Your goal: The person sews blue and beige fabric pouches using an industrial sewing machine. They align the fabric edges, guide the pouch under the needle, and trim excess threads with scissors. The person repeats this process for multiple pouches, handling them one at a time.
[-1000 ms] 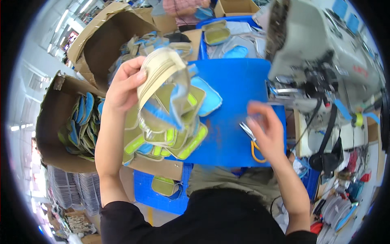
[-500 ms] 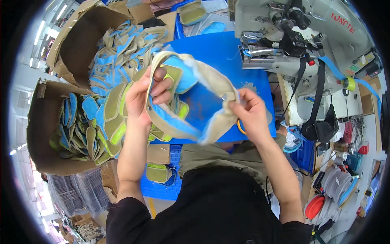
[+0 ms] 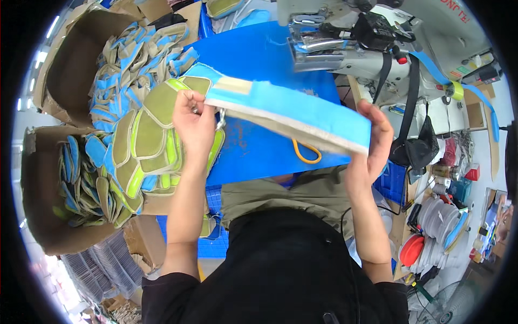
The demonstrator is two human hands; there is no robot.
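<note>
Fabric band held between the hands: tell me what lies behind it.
Blue tabletop shows above and below the fabric band, with an orange loop emerging at its lower edge. Anything joined to that loop behind the band is covered.

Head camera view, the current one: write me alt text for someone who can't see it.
A person's left hand and right hand hold a blue-and-beige fabric band between them above a blue tabletop. At left are piled olive-green fabric pieces and open cardboard boxes; a sewing machine stands at upper right.
</note>
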